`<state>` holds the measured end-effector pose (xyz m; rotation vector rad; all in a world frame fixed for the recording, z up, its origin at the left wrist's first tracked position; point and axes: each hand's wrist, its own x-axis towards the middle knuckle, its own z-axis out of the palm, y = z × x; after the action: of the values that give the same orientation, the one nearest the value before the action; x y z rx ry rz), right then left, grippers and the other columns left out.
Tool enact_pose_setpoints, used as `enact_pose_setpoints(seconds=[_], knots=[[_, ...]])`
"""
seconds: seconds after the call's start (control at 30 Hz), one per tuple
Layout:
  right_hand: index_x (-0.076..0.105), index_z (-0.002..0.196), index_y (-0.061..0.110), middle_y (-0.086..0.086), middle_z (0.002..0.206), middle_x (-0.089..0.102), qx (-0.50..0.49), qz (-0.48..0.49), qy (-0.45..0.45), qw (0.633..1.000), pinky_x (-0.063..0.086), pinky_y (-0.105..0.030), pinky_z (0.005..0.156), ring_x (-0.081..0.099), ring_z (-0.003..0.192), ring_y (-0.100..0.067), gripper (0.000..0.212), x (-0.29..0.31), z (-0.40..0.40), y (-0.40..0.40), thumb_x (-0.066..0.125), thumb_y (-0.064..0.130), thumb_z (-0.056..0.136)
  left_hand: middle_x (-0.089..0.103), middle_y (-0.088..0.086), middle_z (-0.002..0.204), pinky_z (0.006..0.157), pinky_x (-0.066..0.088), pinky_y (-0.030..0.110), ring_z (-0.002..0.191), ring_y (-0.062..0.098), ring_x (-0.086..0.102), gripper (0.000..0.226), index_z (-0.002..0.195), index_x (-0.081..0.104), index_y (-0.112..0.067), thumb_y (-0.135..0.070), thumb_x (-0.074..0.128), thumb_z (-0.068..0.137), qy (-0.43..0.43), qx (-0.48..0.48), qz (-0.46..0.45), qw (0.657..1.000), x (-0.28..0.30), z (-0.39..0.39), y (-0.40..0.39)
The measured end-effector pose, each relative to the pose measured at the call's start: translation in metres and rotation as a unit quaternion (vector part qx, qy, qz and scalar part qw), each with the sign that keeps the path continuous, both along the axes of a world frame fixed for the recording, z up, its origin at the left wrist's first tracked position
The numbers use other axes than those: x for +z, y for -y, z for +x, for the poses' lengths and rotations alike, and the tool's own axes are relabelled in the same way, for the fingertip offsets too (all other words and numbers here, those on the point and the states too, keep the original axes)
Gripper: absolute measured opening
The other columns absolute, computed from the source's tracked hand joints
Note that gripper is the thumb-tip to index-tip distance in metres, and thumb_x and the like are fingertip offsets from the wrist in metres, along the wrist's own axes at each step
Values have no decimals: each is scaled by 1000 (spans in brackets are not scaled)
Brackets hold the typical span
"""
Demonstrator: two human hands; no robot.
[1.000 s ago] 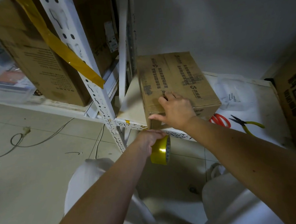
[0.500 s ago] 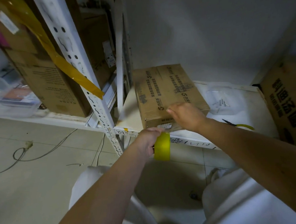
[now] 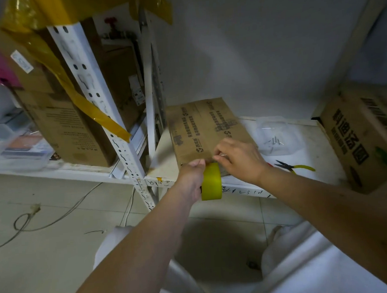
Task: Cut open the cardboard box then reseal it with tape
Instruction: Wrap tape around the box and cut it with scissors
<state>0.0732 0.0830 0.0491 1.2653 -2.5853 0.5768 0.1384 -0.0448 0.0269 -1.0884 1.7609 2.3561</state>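
Both hands now meet at the near edge of the cardboard box [image 3: 206,129], which lies flat on the white shelf [image 3: 311,161], its near end close to the shelf's front lip. A second ago the right hand [image 3: 238,157] was spread on the box top, pressing it down; it has since slid to the near edge, and its thumb and forefinger are pinched together just above the roll, apparently on the loose end of the tape, though the strip itself is too thin and blurred to make out. The left hand [image 3: 191,180] has lifted the yellow tape roll [image 3: 211,182] from below the shelf lip up against the front of the box, and its grip stays curled round the roll.

Judging by this, the cutting is done and the resealing is starting: the tape end is being set at the near edge, ready to be drawn back along the centre seam. That seam looks closed and shows no fresh tape yet.

Yellow-handled pliers [image 3: 294,167] lie on the shelf to the right, with a clear plastic container [image 3: 275,134] behind them and another carton [image 3: 366,135] at the far right.
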Motion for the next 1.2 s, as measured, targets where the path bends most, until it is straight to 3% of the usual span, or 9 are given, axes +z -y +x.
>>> enact_pose_setpoints(seconds=[0.17, 0.3, 0.43, 0.67, 0.73, 0.83, 0.9, 1.0, 1.2], knots=[[69, 106, 15, -1, 110, 63, -12, 9, -19, 1000, 50, -36, 74, 61, 97, -24, 24, -1, 2, -5, 62, 33, 91, 67, 10, 112, 85, 53, 39, 99, 27, 63, 24, 93, 67, -24, -29, 46, 101, -5, -25, -53, 998, 4, 0, -3], [67, 115, 16, -2, 118, 60, -24, 27, -8, 999, 48, -36, 82, 57, 106, -24, 30, 2, 2, -6, 58, 34, 93, 67, 6, 111, 96, 51, 42, 106, 27, 61, 29, 84, 70, -28, -30, 46, 101, -24, -38, -109, 993, 4, 1, -5], [67, 114, 17, 0, 120, 59, -32, 30, 3, 999, 48, -36, 84, 54, 109, -22, 30, 3, 2, -6, 56, 36, 94, 66, 5, 116, 101, 46, 51, 113, 31, 58, 27, 87, 73, -30, -32, 48, 98, -36, -52, -145, 987, 5, 2, -8], [56, 127, 15, -4, 123, 60, -61, 2, 2, 998, 49, -40, 84, 54, 111, -25, 38, 2, 4, -6, 58, 32, 93, 66, 2, 114, 102, 46, 45, 111, 26, 58, 28, 86, 71, -28, -27, 47, 100, -56, -47, -168, 983, 9, 2, -11], [55, 121, 14, -4, 118, 62, -70, -27, -18, 997, 51, -39, 76, 57, 106, -25, 36, 3, 6, -8, 64, 29, 89, 67, 2, 110, 100, 47, 43, 107, 24, 59, 28, 85, 70, -28, -27, 47, 101, -58, -44, -167, 983, 9, 2, -11], [67, 91, 12, -3, 93, 65, -39, -55, -78, 995, 51, -36, 56, 60, 84, -26, 15, 2, 8, -10, 74, 21, 81, 66, 3, 101, 89, 47, 36, 97, 22, 57, 29, 83, 69, -26, -28, 46, 101, -60, -44, -165, 983, 7, 0, -11], [71, 82, 13, -2, 88, 65, -32, -53, -99, 993, 52, -36, 51, 60, 78, -24, 9, 1, 8, -10, 76, 19, 78, 65, 2, 100, 86, 46, 35, 95, 21, 56, 29, 84, 68, -26, -28, 45, 101, -62, -45, -168, 983, 7, 0, -12], [75, 83, 13, -3, 88, 68, -36, -56, -106, 992, 54, -37, 51, 61, 78, -25, 7, 0, 7, -8, 77, 18, 78, 65, 1, 98, 93, 48, 39, 95, 20, 57, 30, 82, 68, -26, -28, 46, 101, -66, -47, -166, 983, 9, 0, -12], [77, 85, 14, -3, 90, 68, -36, -46, -86, 995, 54, -34, 60, 61, 82, -26, 13, -1, 7, -3, 76, 25, 79, 67, 2, 103, 89, 47, 36, 99, 20, 58, 28, 91, 71, -25, -28, 45, 101, -76, -56, -173, 980, 13, 3, -11]])
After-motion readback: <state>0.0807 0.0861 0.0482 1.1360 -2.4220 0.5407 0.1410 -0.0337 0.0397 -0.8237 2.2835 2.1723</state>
